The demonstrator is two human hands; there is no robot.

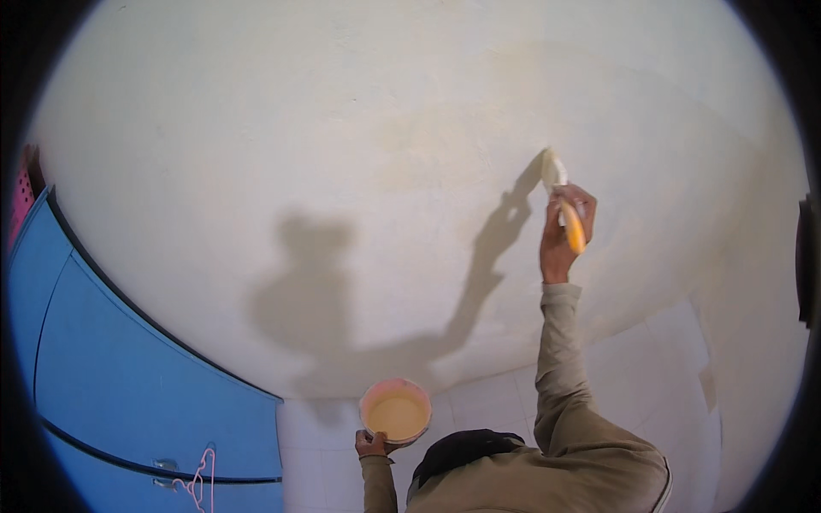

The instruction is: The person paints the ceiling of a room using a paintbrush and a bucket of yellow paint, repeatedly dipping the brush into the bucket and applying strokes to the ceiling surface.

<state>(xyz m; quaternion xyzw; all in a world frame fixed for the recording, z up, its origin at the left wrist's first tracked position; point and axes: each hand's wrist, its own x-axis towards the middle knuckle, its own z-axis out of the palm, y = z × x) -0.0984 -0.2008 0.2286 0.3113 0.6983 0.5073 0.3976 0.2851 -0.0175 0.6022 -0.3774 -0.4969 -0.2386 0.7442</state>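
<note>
My right hand (pixel 558 254), arm stretched up and forward, is closed round a paintbrush (pixel 554 171) with an orange-yellow handle end. Its pale, paint-coated bristles point upward and appear to touch the whitish wall (pixel 282 77). Low in the view, my left hand (pixel 371 444) grips the side of a small pinkish bucket (pixel 398 386) by its rim. Cream-coloured paint (pixel 398 417) lies inside the bucket. Faint yellowish patches (pixel 428 145) show on the wall left of the brush.
A blue cabinet (pixel 128 342) stands at the left, with a pink clothes hanger (pixel 203 483) hanging on its front. Something pink and dotted (pixel 21 201) rests on top. Pale floor tiles (pixel 487 406) run along the wall's foot. A dark object (pixel 806 261) is at the right edge.
</note>
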